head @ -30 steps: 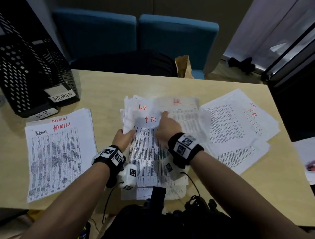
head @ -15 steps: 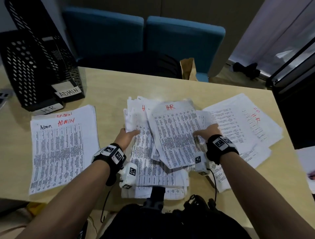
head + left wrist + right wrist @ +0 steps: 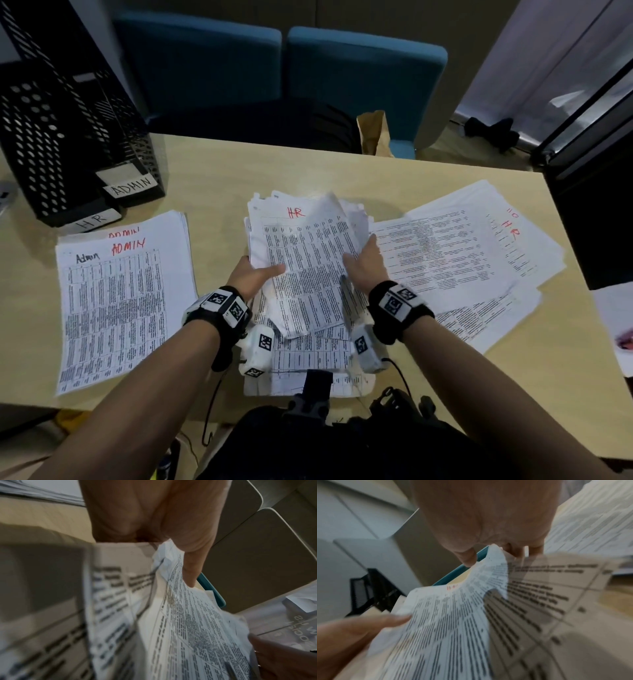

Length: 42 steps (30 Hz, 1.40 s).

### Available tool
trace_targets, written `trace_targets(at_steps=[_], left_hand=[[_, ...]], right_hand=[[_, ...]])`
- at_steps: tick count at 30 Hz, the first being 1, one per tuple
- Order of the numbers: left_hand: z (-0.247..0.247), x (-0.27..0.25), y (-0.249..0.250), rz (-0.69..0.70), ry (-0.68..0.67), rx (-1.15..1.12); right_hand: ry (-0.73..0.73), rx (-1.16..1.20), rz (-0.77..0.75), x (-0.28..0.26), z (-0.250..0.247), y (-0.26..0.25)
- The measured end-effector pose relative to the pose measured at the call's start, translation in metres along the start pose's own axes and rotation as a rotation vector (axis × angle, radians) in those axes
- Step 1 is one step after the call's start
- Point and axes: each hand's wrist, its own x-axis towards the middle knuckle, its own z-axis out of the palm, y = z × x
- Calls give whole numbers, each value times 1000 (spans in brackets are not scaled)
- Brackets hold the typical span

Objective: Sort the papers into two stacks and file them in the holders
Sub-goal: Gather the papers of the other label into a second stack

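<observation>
A printed sheet marked HR (image 3: 305, 267) is held slightly lifted over the middle HR stack (image 3: 308, 356). My left hand (image 3: 255, 277) grips its left edge, thumb on top; the left wrist view shows that thumb pressing the HR sheet (image 3: 197, 628). My right hand (image 3: 363, 263) grips the right edge, and in the right wrist view its thumb and fingers pinch the curled HR sheet (image 3: 453, 628). An ADMIN stack (image 3: 116, 308) lies at the left. Two black mesh holders (image 3: 68, 137), labelled ADMIN and HR, stand at the back left.
Loose printed papers (image 3: 462, 253), one marked HR, are spread at the right of the wooden table (image 3: 342, 178). Another paper (image 3: 616, 325) lies at the far right edge. Blue chairs (image 3: 363, 75) and a brown paper bag (image 3: 373, 133) stand behind the table.
My right hand reached right to the loose pile, then came back left with an HR sheet. Both hands now hold that sheet, squared over the middle stack. The left hand barely moved.
</observation>
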Motion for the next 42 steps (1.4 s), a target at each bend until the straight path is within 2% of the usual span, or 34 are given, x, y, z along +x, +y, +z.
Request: trace_targets(at_steps=[3, 5, 7, 10, 12, 13, 16, 18, 24, 29, 37, 39, 42], left_hand=[[-1, 2, -6, -52, 53, -9], [-2, 4, -9, -69, 59, 45], [-2, 6, -8, -73, 61, 100], [0, 9, -9, -75, 68, 123], [0, 8, -9, -76, 69, 117], [0, 9, -9, -77, 66, 115], [-1, 10, -10, -79, 54, 118], [-2, 10, -9, -81, 62, 112], [-10, 5, 2, -27, 110, -39], [-46, 5, 41, 87, 218, -99], [-97, 6, 92, 221, 433, 118], [-102, 7, 98, 215, 448, 136], [-105, 6, 99, 180, 438, 147]], right_hand=[[-98, -236, -43, -8, 9, 3], [-80, -405, -43, -11, 0, 5], [54, -438, 0, -11, -17, 8], [369, -428, 54, -10, -45, 24], [473, -456, 98, -7, -62, 40], [456, -492, 140, -4, -69, 51], [257, -549, 339, 2, -84, 74], [150, -524, 398, 5, -87, 85], [-10, -497, 286, 1, -73, 81], [-122, -592, 148, -2, -40, 63], [-238, -589, 127, -5, -13, 8], [-230, -639, 79, 1, -20, -2], [-102, -718, -101, 16, -39, -18]])
